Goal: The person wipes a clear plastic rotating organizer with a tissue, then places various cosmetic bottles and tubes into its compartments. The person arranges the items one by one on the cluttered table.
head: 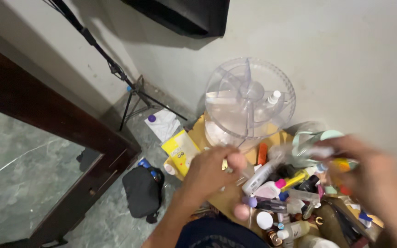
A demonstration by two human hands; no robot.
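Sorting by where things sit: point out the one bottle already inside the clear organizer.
The small white-capped bottle standing in a right-hand compartment of the clear round organizer; the rest lie heaped below.

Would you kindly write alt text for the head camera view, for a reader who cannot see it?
Two bare hands, the left hand and the motion-blurred right hand, reach over a heap of small cosmetic bottles and tubes. Behind stands a clear round compartmented organizer against a wall; a black bag lies on the floor.
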